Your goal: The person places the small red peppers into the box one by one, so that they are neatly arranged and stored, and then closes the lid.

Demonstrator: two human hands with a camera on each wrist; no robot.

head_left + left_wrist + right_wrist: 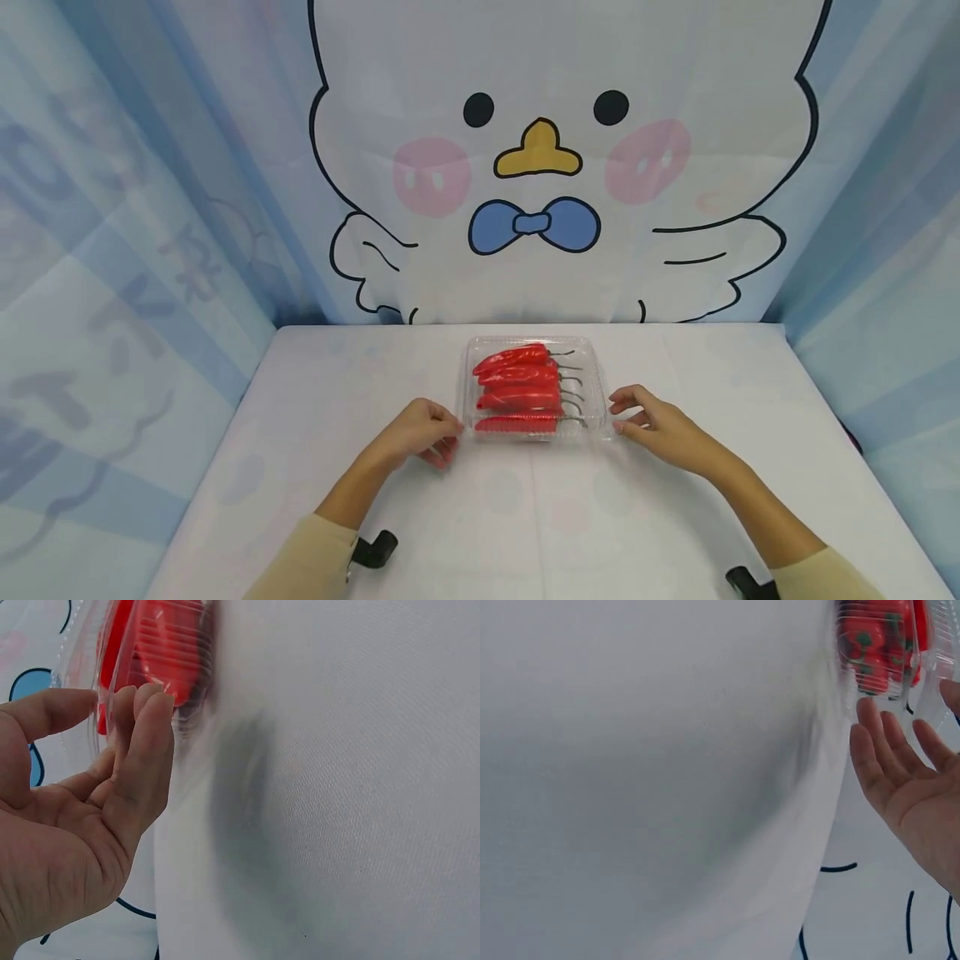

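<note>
A see-through plastic clamshell box lies on the white table with several long red chilli peppers in it, their stems pointing right. At the box's front left corner, my left hand pinches the rim between thumb and fingertips; in the left wrist view the rim runs between the thumb and fingers of the left hand. Over on the other side, my right hand is beside the right edge, its fingers loosely bent and spread. The right wrist view shows the right hand with its fingertips close to the box.
The white-covered table reaches back to a hanging cloth printed with a cartoon bird. Pale blue curtains stand at both sides. A black wrist mount shows at each beige sleeve.
</note>
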